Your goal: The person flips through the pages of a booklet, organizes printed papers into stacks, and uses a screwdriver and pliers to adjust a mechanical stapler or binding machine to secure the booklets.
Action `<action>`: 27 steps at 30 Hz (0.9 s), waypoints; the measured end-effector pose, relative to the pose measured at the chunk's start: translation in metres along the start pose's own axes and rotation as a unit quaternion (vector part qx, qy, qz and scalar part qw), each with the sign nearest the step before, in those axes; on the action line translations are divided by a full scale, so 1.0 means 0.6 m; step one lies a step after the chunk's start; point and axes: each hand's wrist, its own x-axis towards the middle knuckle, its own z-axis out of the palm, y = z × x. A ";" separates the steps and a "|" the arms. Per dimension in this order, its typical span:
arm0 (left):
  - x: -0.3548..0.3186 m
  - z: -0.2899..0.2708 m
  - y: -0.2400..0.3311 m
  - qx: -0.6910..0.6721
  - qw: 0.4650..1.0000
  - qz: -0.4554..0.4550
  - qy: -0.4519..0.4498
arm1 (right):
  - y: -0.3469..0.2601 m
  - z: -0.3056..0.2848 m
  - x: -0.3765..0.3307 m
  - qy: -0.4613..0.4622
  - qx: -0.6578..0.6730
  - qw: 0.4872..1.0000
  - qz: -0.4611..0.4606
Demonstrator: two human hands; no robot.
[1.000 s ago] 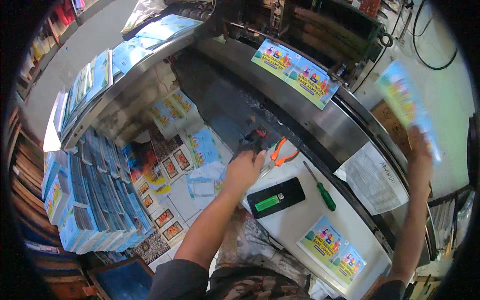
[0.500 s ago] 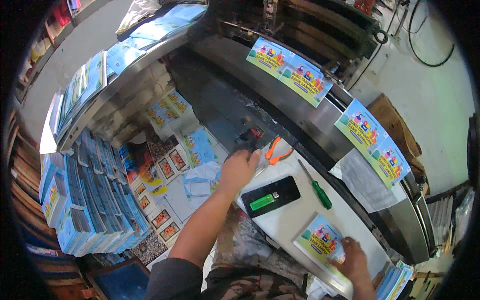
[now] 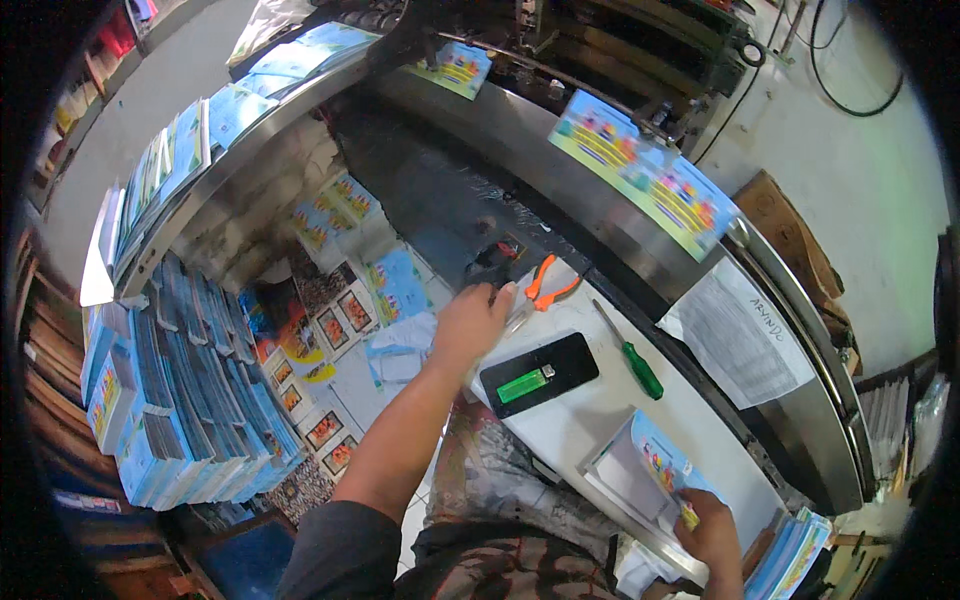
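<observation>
My right hand pinches the lower right edge of a blue and yellow booklet with cartoon figures. Its printed cover is tilted up, and pale pages show beneath on the left. My left hand is at the far left end of the white tabletop, its fingers curled down beside a dark machine part; what they grip is hidden. Just right of it lie orange-handled pliers. Between the hands are a black phone with a green lighter on top and a green-handled screwdriver.
Printed sheets ride on a curved metal rail beyond the table. A grey paper hangs on it at the right. Tall booklet stacks stand at left; more booklets sit low at right. Loose sheets lie on the floor.
The printed sheets on the rail have shifted left and away. My right hand has raised the booklet's cover from lying flat. My left hand has barely moved.
</observation>
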 end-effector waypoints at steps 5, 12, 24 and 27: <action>-0.002 0.000 -0.008 -0.011 1.000 0.015 0.017 | 0.115 -0.119 0.007 0.151 -0.005 0.981 0.122; 0.002 0.002 -0.001 -0.001 1.000 0.014 0.012 | 0.042 -0.398 0.172 0.541 -0.222 0.810 -0.032; 0.002 0.001 -0.003 -0.004 1.000 0.009 0.009 | -0.002 -0.130 0.353 0.253 -0.251 0.931 -0.072; 0.001 -0.003 -0.005 -0.006 1.000 0.007 0.007 | 0.025 -0.076 0.251 0.170 -0.187 0.965 -0.075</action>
